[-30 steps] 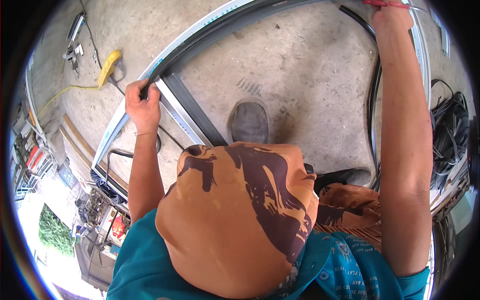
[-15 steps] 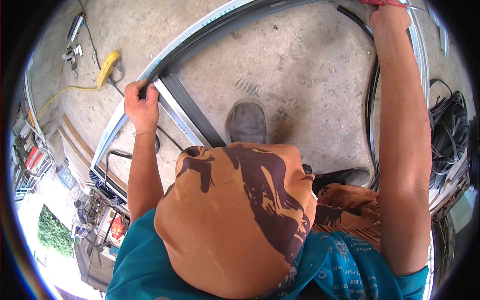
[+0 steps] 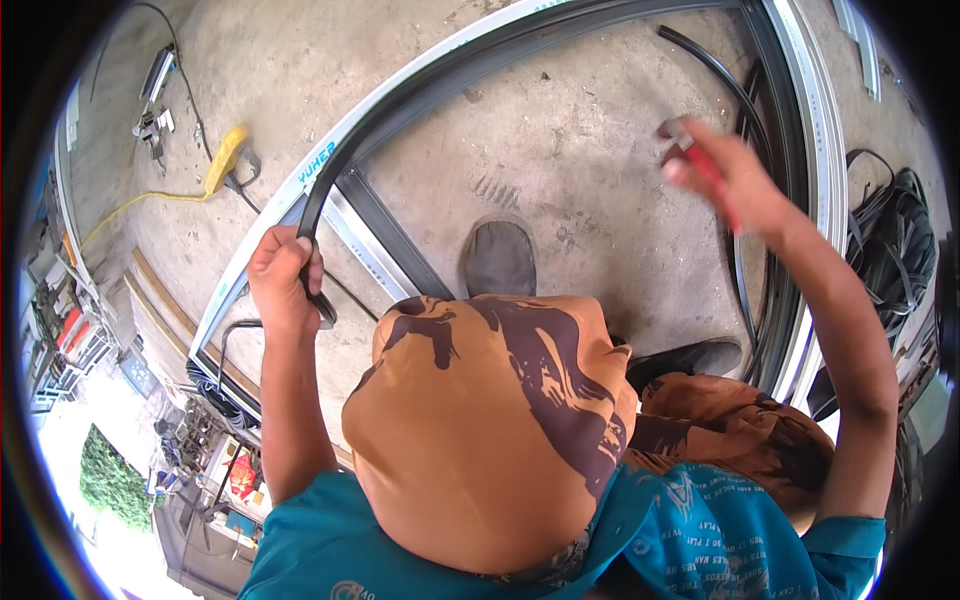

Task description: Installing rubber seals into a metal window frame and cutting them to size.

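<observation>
Head view: left hand [image 3: 284, 278] gripping black strip [image 3: 317, 203], which runs up and rightward from it along pale-edged frame [image 3: 822, 150]. Right hand [image 3: 742, 180], blurred, closed round red-handled tool [image 3: 708, 178]; frame's side bar right of it. Yellow corded object [image 3: 228, 160] beyond left hand, leftward.

Left hand [image 3: 287, 278] gripped black strip [image 3: 321, 196] beside left part of pale frame [image 3: 822, 150]. Right hand [image 3: 745, 182], blurred, held red-handled tool [image 3: 706, 172]. Yellow object [image 3: 228, 162] lay far left.

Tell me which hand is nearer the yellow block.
Left. The left hand, gripping the black strip, is below and right of the yellow block in view; the right hand, with the red tool, is far to its right.
</observation>
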`<control>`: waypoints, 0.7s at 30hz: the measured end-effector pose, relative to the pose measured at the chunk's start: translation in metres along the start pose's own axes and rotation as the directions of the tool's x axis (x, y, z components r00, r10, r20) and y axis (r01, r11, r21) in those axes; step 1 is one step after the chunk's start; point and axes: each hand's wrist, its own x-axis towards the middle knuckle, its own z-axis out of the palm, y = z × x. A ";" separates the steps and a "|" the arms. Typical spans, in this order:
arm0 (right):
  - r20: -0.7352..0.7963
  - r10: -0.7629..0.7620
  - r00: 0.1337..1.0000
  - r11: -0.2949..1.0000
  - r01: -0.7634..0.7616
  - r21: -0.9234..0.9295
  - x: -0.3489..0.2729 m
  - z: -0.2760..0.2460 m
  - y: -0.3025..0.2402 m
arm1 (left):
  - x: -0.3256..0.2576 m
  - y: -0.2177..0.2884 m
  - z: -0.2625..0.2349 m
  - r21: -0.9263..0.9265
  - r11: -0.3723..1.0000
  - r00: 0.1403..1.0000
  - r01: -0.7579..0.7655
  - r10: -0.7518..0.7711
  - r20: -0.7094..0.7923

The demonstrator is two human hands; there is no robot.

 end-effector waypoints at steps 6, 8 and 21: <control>0.373 -0.252 0.893 0.965 0.202 0.168 0.021 0.065 -0.060 | -0.009 0.055 0.043 -0.318 0.936 0.983 -0.152 0.176 0.047; 0.326 -0.430 0.842 0.886 0.323 0.332 0.034 0.070 -0.076 | -0.006 0.070 0.068 -0.281 0.939 0.974 -0.196 0.220 0.053; 0.347 -0.433 0.832 0.860 0.266 0.435 0.044 0.067 -0.102 | 0.003 0.057 0.111 -0.157 0.986 0.979 -0.062 0.091 0.184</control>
